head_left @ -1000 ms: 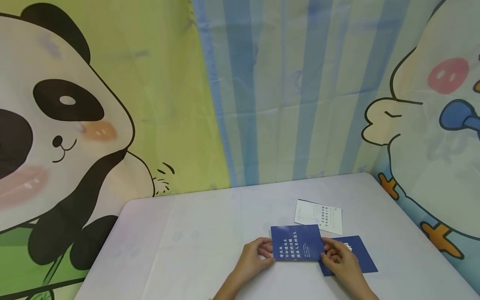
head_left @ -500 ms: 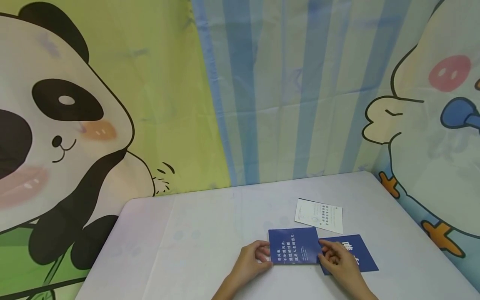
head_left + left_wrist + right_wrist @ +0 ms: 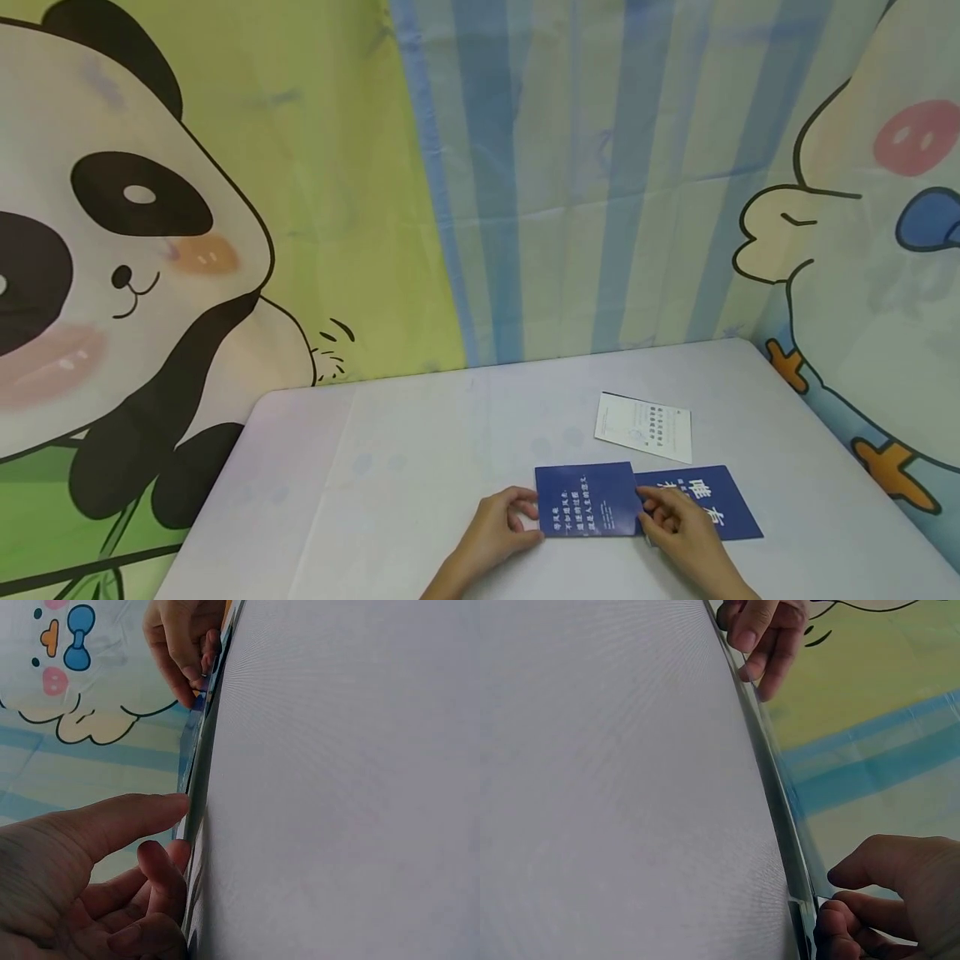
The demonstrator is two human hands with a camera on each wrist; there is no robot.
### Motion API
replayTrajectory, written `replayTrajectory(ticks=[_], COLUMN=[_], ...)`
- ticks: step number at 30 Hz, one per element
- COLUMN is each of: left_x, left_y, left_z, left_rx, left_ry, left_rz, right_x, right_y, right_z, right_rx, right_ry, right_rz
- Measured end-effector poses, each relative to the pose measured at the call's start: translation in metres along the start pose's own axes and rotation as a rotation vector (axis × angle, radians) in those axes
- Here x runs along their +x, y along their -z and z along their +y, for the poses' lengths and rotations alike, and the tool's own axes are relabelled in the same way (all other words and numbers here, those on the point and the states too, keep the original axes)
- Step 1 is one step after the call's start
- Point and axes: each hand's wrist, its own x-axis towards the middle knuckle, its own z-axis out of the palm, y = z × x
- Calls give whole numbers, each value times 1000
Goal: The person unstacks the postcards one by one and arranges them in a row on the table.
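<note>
A dark blue card (image 3: pixel 581 492) with white Chinese lettering lies flat between both hands, close over the table. My left hand (image 3: pixel 498 527) holds its left edge, thumb near the front corner and the other fingers curled. At the opposite edge my right hand (image 3: pixel 684 532) pinches the card between thumb and fingers. A second blue card (image 3: pixel 735 508) with large white characters lies to the right, partly covered by the right hand. Seen edge-on in the left wrist view, the card is a thin strip beside the left thumb (image 3: pixel 154 814). The right thumb (image 3: pixel 862 862) shows in the right wrist view.
Behind the blue cards lies a white card (image 3: pixel 643 427) with dark print, slightly turned. The pale table (image 3: pixel 405 483) ends at a patterned cloth backdrop (image 3: pixel 555 183) with a panda at left and a white cartoon figure at right.
The held blue card has come nearer the person and lower, with both hands. A gap now shows between it and the white card, and more of the second blue card's lettering is visible.
</note>
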Motion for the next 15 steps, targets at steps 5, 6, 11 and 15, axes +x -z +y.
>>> replayTrajectory(ticks=[5,6,11,15], left_x=[-3,-4,-8,-10], left_y=[0,0,0,0], left_z=[1,2,2,1], left_rx=[7,10,20,24], left_ry=[18,20,29,15], left_rz=[-10,-9,-14,-15], right_x=[-1,-1,-2,-3], right_y=[1,1,1,0], right_z=[-2,-2,-3,-2], right_rx=[-19,-20,-10,-8], right_ry=[-26,-24,-6,14], right_rz=[-19,-18,-11,-13])
